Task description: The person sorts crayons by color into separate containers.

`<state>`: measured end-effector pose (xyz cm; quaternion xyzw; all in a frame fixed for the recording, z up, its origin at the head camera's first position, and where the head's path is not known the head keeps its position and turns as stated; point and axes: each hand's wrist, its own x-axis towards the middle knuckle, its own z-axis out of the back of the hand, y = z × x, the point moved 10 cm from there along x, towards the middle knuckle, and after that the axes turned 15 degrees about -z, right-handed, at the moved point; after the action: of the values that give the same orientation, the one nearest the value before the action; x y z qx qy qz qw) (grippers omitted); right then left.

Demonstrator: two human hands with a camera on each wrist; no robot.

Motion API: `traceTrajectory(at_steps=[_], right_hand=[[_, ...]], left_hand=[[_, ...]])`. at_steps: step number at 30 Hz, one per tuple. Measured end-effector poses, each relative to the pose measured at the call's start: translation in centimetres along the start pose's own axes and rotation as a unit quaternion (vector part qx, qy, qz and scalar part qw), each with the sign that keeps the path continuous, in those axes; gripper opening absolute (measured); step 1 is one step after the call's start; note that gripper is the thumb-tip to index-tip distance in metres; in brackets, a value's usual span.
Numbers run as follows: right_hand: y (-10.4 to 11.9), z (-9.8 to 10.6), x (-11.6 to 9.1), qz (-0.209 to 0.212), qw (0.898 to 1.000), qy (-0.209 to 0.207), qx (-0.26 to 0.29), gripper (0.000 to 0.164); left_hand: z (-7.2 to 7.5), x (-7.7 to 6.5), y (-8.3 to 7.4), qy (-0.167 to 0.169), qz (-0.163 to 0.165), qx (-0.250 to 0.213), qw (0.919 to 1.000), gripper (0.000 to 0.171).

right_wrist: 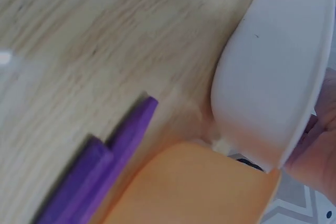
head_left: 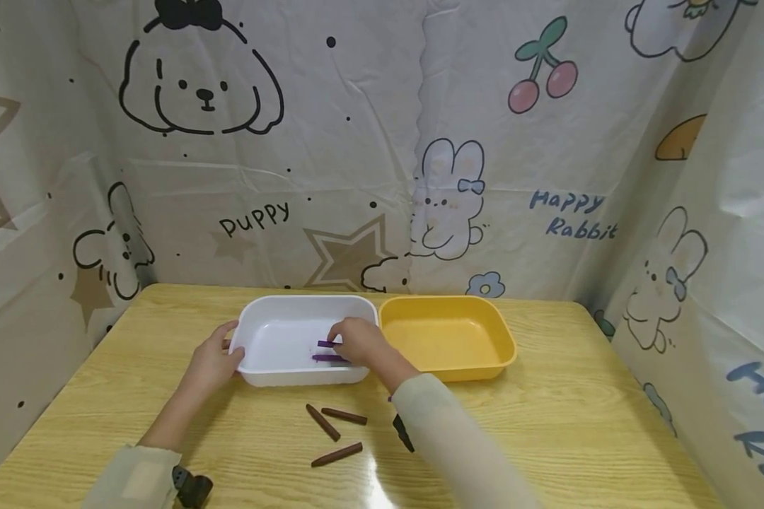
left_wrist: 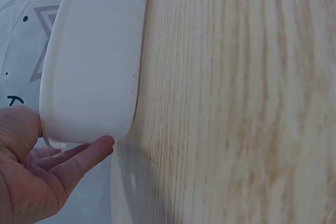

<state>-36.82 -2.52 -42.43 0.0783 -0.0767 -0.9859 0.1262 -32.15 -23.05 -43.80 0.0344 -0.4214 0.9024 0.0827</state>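
Observation:
My left hand (head_left: 211, 360) grips the left end of a white plastic tray (head_left: 274, 300), and in the left wrist view its thumb lies at the rim with the fingers against the end wall. Inside the tray, toward its right side, my right hand (head_left: 361, 341) reaches down and pinches a purple crayon (head_left: 322, 344). Another purple crayon (head_left: 328, 358) lies on the tray floor just nearer to me, its right end hidden by the hand. In the right wrist view, the tray wall hides most of the right hand (right_wrist: 315, 166).
A yellow tray (head_left: 448, 369) stands against the white tray's right side. Three brown crayons (head_left: 337, 454) lie on the wooden table (head_left: 579, 424) in front. Beside the yellow tray, purple crayons (right_wrist: 131, 127) lie on the table, mostly behind my right forearm in the head view.

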Motion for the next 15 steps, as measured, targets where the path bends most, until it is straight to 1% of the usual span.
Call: traceTrajectory(at_steps=[5,9,15], right_hand=[[-0.2,-0.8,0.3,-0.022,1.000,0.015,0.004,0.020],[0.0,-1.1,0.6,-0.024,1.000,0.015,0.006,0.020],[-0.1,-1.5,0.9,-0.039,0.999,0.014,-0.010,0.021]], left_hand=[[0.0,0.0,0.0,-0.001,0.001,-0.005,1.0000,0.059],[0.1,0.0,0.2,-0.005,0.003,-0.002,1.0000,0.059],[0.0,0.0,0.3,-0.005,0.006,-0.011,0.9999,0.059]])
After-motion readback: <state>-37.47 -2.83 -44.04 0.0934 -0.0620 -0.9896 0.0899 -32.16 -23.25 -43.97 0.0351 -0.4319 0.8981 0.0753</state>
